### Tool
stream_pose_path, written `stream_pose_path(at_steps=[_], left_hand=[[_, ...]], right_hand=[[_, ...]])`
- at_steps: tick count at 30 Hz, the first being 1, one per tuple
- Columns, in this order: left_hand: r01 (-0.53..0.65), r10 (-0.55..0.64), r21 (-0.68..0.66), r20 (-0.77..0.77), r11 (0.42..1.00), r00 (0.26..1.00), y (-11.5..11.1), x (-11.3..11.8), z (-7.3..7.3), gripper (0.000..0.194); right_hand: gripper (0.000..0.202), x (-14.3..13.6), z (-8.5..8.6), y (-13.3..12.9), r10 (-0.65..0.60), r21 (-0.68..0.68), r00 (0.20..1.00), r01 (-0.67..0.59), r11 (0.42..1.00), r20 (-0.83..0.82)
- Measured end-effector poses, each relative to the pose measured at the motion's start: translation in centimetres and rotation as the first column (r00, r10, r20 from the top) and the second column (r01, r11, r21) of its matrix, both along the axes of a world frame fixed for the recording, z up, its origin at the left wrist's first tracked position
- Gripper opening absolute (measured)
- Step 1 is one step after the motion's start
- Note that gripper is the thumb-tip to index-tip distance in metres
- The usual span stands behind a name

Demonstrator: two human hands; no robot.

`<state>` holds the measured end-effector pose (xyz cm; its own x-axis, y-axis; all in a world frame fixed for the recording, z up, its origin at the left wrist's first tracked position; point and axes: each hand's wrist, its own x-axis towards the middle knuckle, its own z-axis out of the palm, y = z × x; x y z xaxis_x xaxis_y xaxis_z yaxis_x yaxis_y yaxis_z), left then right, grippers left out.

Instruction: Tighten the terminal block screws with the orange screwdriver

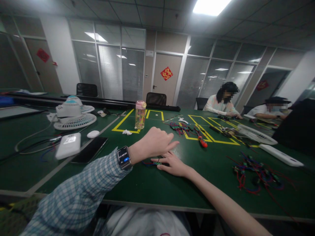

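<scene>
On the green table in front of me lies a small green circuit board point(156, 163) with thin red and blue wires at its left end. My right hand point(176, 165) rests low on the table, its thumb and fingers on either side of the board's right end. Above it, my left hand point(155, 142) is closed, a watch on its wrist. A thin dark tip shows below the left hand near the board; what the fingers hold is hidden.
Wired boards lie in a pile point(256, 173) at right and another bunch point(180, 128) ahead, beside a red-handled screwdriver point(202, 142). A pink-lidded bottle point(140, 115), phone point(90, 150), power bank point(69, 146) and white fan point(73, 121) stand or lie leftward. Two people sit across at right.
</scene>
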<state>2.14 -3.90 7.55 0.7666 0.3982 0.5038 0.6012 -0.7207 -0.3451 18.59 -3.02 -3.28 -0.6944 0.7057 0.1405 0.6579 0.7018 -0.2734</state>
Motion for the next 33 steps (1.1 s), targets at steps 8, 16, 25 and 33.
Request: stream_pose_path(at_steps=[8,16,25,33], left_hand=[[0.121,-0.091,-0.238,0.133,0.964,0.987,0.9,-0.5,-0.7,0.016],[0.481,-0.081,-0.413,0.688,0.773,0.721,2.1,-2.6,-3.9,0.025],[0.515,-0.059,-0.372,0.765,0.772,0.641,2.0,-2.8,-4.6,0.023],[0.606,-0.053,-0.384,0.814,0.697,0.578,1.7,-2.5,-5.1,0.024]], right_hand=[[0.041,-0.1,0.2,-0.2,-0.015,-0.012,1.0,0.015,1.0,0.007],[0.041,0.1,-0.2,-0.1,-0.027,-0.053,0.999,0.026,0.998,-0.022],[0.013,0.0,-1.9,0.2,-0.061,0.04,0.921,0.083,0.996,-0.384],[0.009,-0.6,-2.5,0.4,-0.188,-0.121,0.863,0.148,0.982,-0.469]])
